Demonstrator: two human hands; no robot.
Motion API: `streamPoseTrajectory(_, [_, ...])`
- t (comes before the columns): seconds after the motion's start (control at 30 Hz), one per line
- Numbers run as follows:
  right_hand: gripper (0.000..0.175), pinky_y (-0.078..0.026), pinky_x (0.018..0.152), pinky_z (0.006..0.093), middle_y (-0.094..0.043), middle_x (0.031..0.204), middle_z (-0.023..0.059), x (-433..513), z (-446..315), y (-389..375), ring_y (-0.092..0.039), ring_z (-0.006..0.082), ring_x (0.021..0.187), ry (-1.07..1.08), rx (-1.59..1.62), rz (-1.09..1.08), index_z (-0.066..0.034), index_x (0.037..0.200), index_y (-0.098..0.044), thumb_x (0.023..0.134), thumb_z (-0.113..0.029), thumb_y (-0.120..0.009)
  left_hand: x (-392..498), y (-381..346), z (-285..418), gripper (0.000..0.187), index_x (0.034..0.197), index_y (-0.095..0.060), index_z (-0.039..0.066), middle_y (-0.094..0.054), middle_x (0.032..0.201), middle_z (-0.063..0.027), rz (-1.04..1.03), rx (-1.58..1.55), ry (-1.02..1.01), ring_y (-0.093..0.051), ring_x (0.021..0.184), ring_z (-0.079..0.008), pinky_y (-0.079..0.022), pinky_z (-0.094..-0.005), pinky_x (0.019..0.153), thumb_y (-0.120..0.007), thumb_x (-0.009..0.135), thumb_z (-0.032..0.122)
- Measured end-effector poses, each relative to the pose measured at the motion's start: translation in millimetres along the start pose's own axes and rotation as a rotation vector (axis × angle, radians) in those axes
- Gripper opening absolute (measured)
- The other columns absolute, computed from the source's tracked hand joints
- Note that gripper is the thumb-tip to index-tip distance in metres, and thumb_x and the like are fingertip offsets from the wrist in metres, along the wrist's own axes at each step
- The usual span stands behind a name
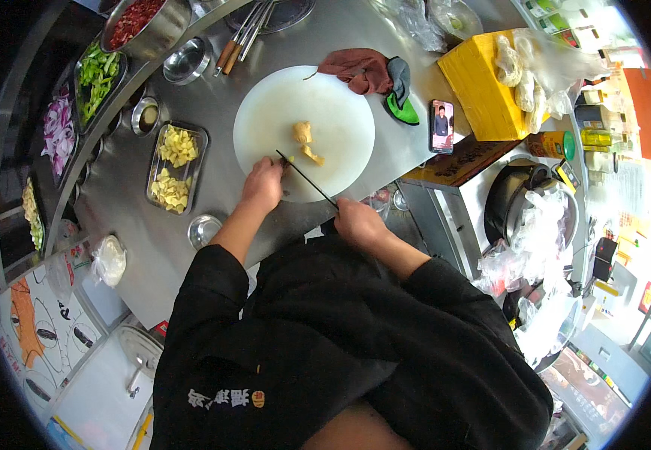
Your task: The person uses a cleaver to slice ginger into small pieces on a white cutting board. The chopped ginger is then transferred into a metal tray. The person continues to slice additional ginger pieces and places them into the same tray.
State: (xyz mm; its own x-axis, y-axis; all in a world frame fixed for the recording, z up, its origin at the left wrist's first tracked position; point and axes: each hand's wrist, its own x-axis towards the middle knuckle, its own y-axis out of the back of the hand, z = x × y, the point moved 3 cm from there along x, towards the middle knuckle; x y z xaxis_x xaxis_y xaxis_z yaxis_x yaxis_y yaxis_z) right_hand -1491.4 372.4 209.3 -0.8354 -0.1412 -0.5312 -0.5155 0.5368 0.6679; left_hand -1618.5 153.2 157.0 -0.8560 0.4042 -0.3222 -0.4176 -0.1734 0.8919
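Note:
A round white cutting board [334, 104] lies on the steel worktop. Near its lower edge, my right hand [359, 223] grips the handle of a knife [308, 179], seen nearly edge-on, its blade reaching up and left across the board. My left hand [265, 183] is at the board's lower left edge, its fingertips beside the blade on a small dark piece that is mostly hidden. Two pieces of what looks like ginger rest mid-board: a larger chunk [303, 132] and a smaller one [313, 155]. A brown cloth [356, 67] overlaps the board's upper right edge.
Left of the board stands a clear tray [150, 188] of chopped yellow pieces, with a metal bowl [204, 230] below it. A phone [441, 126] and a yellow box [471, 84] are on the right. Wooden-handled tools [239, 42] and another metal bowl [186, 61] lie at the upper left.

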Motion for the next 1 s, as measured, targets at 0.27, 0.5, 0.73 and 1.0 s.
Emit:
streamPoseTrajectory(0.27, [0.02,-0.056,0.085,0.0565,-0.072,0.098,0.0296,11.6,5.9,-18.4,-0.071,0.0475,0.097,-0.091,-0.005,0.002,0.0008,0.103,-0.062,0.096,-0.017,-0.059,0.3,-5.1,-5.7,0.024,0.113,-0.067,0.006,-0.061,0.116,-0.0197,0.053,-0.017,-0.04,-0.059,0.116,-0.0428,-0.053,-0.0529,0.097,-0.06,0.09,0.005])
streamPoseTrajectory(0.5, [0.021,-0.057,0.085,0.0566,-0.072,0.099,0.0294,5.3,4.7,-16.6,-0.071,0.0469,0.096,-0.047,0.018,-0.035,0.0,0.105,-0.062,0.096,-0.019,-0.059,-4.0,-9.3,-8.1,0.018,0.105,-0.066,0.003,-0.062,0.114,-0.0198,0.127,-0.064,-0.058,-0.061,0.113,-0.0438,-0.053,-0.0538,0.095,-0.06,0.089,0.004])
streamPoseTrajectory(0.73, [0.02,-0.057,0.083,0.0577,-0.072,0.098,0.029,6.6,-0.2,-17.3,-0.071,0.0478,0.094,-0.077,-0.019,-0.008,-0.0001,0.103,-0.062,0.096,-0.019,-0.058,-1.5,-15.3,-11.8,0.025,0.112,-0.069,0.004,-0.061,0.118,-0.0183,0.111,-0.041,-0.043,-0.06,0.117,-0.0411,-0.054,-0.0507,0.098,-0.061,0.088,0.004])
streamPoseTrajectory(1.0, [0.021,-0.058,0.084,0.0554,-0.073,0.101,0.0282,6.6,-3.1,-13.9,-0.073,0.0472,0.097,-0.075,-0.006,-0.03,0.0014,0.106,-0.063,0.096,-0.014,-0.055,-6.2,-8.3,-9.6,0.028,0.116,-0.071,0.007,-0.062,0.119,-0.0157,0.12,-0.059,-0.068,-0.06,0.117,-0.0393,-0.055,-0.049,0.1,-0.061,0.089,0.005])
